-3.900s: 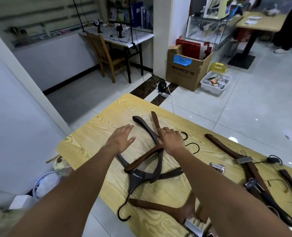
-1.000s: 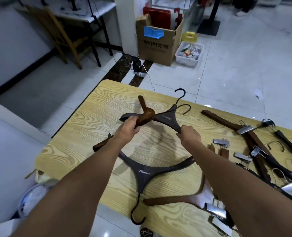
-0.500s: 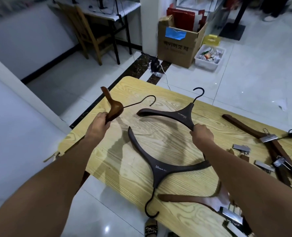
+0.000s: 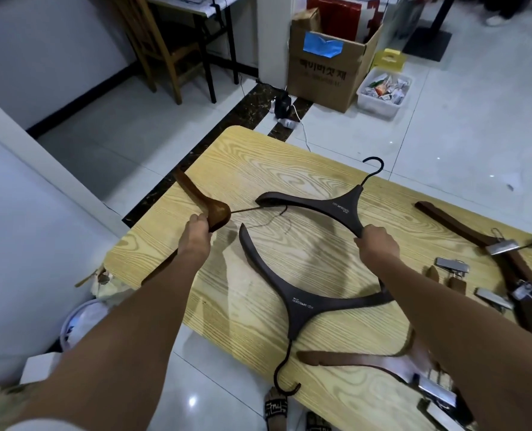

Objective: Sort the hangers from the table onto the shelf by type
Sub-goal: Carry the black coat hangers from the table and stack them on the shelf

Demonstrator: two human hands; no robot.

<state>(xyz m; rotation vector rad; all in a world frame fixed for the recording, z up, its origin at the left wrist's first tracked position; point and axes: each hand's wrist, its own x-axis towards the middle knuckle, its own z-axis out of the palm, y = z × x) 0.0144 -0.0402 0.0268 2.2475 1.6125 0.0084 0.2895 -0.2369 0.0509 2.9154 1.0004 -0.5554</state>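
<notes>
My left hand (image 4: 196, 233) grips a reddish-brown wooden hanger (image 4: 201, 199) at its middle, held over the table's left edge with its thin hook pointing right. My right hand (image 4: 376, 247) grips one arm of a dark brown wide-shouldered hanger (image 4: 330, 206), lifted a little above the table, black hook pointing away. A second dark brown hanger (image 4: 299, 303) lies flat on the light wooden table (image 4: 258, 157), its hook over the near edge. A brown clip hanger (image 4: 355, 359) lies at the near edge. No shelf is in view.
More brown hangers with metal clips (image 4: 507, 259) lie on the right of the table. On the floor beyond stand a cardboard box (image 4: 327, 70), a white bin (image 4: 383, 94) and a wooden chair (image 4: 159, 48). A white wall is at the left.
I lifted the two hangers out of the pile and pulled them apart: the reddish-brown one went left, the dark one right. In the last half second both hands barely moved.
</notes>
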